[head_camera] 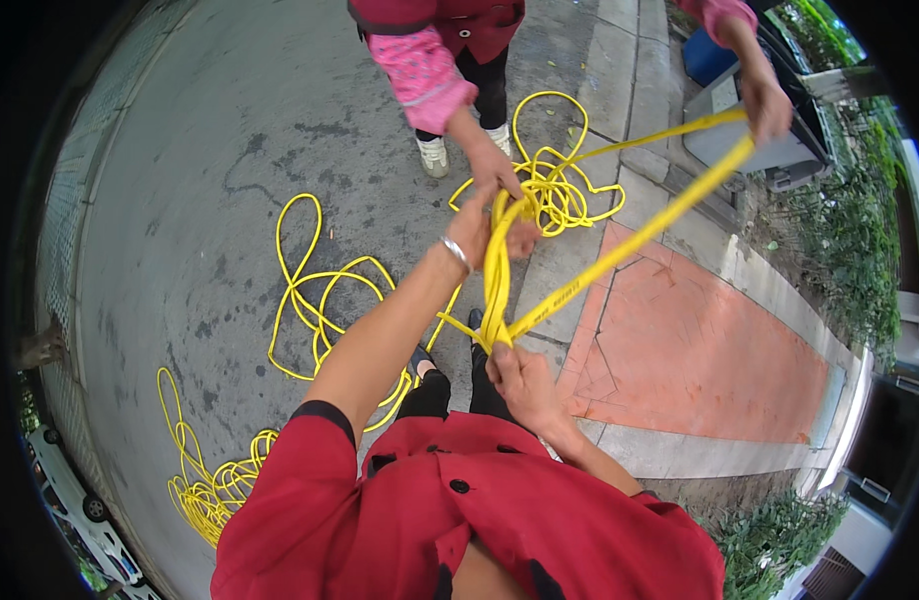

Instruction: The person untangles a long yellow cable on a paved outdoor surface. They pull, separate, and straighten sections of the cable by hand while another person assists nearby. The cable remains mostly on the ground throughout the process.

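A bundle of yellow hose (497, 274), wound in long loops, hangs between my two hands. My left hand (472, 229), below a silver bracelet, is at the bundle's far end; its fingers are partly hidden, so its hold cannot be made out. My right hand (521, 375) grips the near end of the loops. A co-worker in pink sleeves touches the far end with one hand (493, 165). The co-worker's other hand (767, 112), raised at the right, holds a length of hose that runs taut to the bundle. Writing runs along this length.
Loose yellow hose lies in tangles beyond the bundle (564, 199), beside my feet (302, 300) and at the lower left (212, 487). A grey wheeled bin (718, 124) stands at the upper right, near a kerb and red paving (699, 337). Parked cars (84, 510) are far left.
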`<state>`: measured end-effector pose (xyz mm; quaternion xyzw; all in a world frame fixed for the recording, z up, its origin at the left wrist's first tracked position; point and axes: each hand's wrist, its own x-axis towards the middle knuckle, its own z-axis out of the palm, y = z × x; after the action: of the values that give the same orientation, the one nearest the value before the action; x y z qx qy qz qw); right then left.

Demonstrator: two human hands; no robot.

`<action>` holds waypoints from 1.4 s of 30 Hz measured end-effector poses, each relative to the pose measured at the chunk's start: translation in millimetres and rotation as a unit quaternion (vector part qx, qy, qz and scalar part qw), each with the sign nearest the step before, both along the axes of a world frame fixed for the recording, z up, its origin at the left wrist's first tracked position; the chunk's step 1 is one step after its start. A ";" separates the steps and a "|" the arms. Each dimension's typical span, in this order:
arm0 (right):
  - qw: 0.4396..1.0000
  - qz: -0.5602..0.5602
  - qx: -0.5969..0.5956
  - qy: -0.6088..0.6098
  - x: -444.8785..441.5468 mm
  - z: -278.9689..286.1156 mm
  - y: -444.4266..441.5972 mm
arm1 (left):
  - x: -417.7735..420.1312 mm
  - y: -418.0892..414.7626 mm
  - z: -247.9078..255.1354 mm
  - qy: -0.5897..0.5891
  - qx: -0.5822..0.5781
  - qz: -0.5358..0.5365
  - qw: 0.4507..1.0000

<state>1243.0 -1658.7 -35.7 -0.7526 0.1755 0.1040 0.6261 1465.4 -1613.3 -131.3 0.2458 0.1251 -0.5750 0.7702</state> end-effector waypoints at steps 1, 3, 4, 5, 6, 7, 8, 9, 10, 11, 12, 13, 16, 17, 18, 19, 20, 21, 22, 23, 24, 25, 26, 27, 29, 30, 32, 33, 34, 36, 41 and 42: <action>1.000 0.006 -0.015 -0.007 -6.8 2.2 -0.7 | 3.2 -16.7 13.9 0.047 -0.017 0.075 0.996; 0.999 0.005 -0.043 -0.005 -12.7 -0.4 -6.5 | 19.2 -17.5 43.7 0.026 -0.032 0.074 0.996; 0.998 0.001 -0.055 0.002 -11.3 -7.6 -10.1 | 28.5 -16.8 48.6 0.002 -0.032 0.081 0.996; 0.998 -0.001 -0.066 0.009 -9.5 -13.0 -13.3 | 35.5 -15.0 54.0 -0.022 -0.031 0.089 0.995; 0.997 -0.011 -0.074 -0.002 -6.8 -17.1 -15.9 | 34.2 -13.5 77.8 -0.031 -0.061 0.086 0.994; 0.996 -0.022 -0.082 -0.014 -2.3 -20.6 -15.6 | 32.5 -8.2 98.2 -0.031 -0.150 0.075 0.985; 0.995 -0.032 -0.085 -0.027 1.8 -24.6 -14.5 | 30.2 1.3 115.8 -0.030 -0.234 0.066 0.970; 0.992 -0.040 -0.109 -0.044 5.9 -27.7 -14.4 | 29.1 10.7 123.1 -0.026 -0.315 0.058 0.947; 0.989 -0.042 -0.129 -0.062 9.9 -29.9 -10.3 | 28.3 24.7 110.3 -0.081 -0.296 0.084 0.948; 0.985 -0.044 -0.148 -0.080 11.6 -33.1 -5.7 | 26.2 39.3 84.3 -0.136 -0.276 0.109 0.945; 0.974 -0.054 -0.202 -0.088 9.2 -52.6 -1.3 | 24.1 49.1 67.1 -0.188 -0.257 0.129 0.939; 0.971 -0.074 -0.221 -0.060 8.2 -66.2 -4.0 | 7.6 46.2 64.4 -0.244 -0.079 0.123 0.959; 0.954 -0.110 -0.278 -0.026 23.7 -82.5 -16.5 | -64.3 52.7 4.4 -0.253 0.241 0.018 0.937; 0.947 -0.115 -0.299 -0.041 31.4 -82.6 -18.8 | -95.0 50.6 -7.8 -0.254 0.264 0.023 0.930; 0.939 -0.118 -0.318 -0.058 37.8 -81.6 -17.4 | -115.2 48.1 -11.3 -0.256 0.289 0.031 0.922; 0.939 -0.099 -0.322 -0.063 38.5 -84.5 -12.5 | -120.4 45.7 -9.7 -0.276 0.288 0.043 0.916; 0.940 -0.079 -0.326 -0.068 39.9 -89.8 -3.7 | -123.8 45.3 -7.2 -0.297 0.287 0.057 0.909; 0.940 -0.055 -0.328 -0.078 42.8 -92.9 3.8 | -125.4 45.6 -5.9 -0.318 0.290 0.077 0.900; 0.940 -0.043 -0.328 -0.085 44.6 -92.7 8.8 | -122.2 44.2 -8.3 -0.340 0.343 0.099 0.870; 0.942 -0.040 -0.324 -0.075 45.4 -93.0 9.9 | -115.1 48.8 -9.5 -0.377 0.358 0.046 0.853; 0.945 -0.038 -0.318 -0.065 47.9 -93.5 10.0 | -103.7 56.8 -6.9 -0.414 0.372 -0.008 0.831; 0.947 -0.037 -0.313 -0.056 51.1 -92.5 9.3 | -94.8 63.4 -3.6 -0.449 0.385 -0.063 0.804; 0.951 -0.027 -0.303 -0.059 55.6 -90.0 6.9 | -89.2 67.2 0.8 -0.526 0.426 -0.026 0.736; 0.951 -0.035 -0.303 -0.050 57.2 -91.1 0.0 | -81.5 70.6 12.8 -0.541 0.456 -0.035 0.706; 0.950 -0.058 -0.306 -0.033 61.9 -91.3 -18.8 | -53.7 85.2 42.8 -0.570 0.511 -0.054 0.641; 0.945 -0.066 -0.320 -0.025 55.7 -94.4 -30.9 | -37.5 98.2 54.4 -0.577 0.515 -0.027 0.634; 0.935 -0.086 -0.345 -0.015 36.9 -104.1 -47.4 | -1.8 139.7 71.1 -0.609 0.524 0.011 0.596; 0.937 -0.086 -0.338 -0.023 34.1 -98.1 -49.2 | 13.4 160.0 75.9 -0.632 0.529 0.018 0.565; 0.938 -0.089 -0.335 -0.025 28.1 -87.0 -51.2 | 26.6 173.2 76.2 -0.622 0.541 0.013 0.566; 0.940 -0.085 -0.331 -0.018 16.3 -76.5 -46.9 | 40.5 184.5 62.1 -0.613 0.565 -0.036 0.550; 0.944 -0.050 -0.326 -0.019 14.0 -57.0 -9.9 | -1.0 146.4 -68.4 -0.675 0.536 -0.258 0.437; 0.947 -0.034 -0.320 -0.016 12.3 -50.9 -5.4 | -14.0 134.5 -80.4 -0.709 0.491 -0.257 0.436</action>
<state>1255.3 -1664.1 -86.6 -0.9085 0.2151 0.0091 0.3583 1451.4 -1478.8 -211.6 0.9254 -0.2718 -0.2131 0.1563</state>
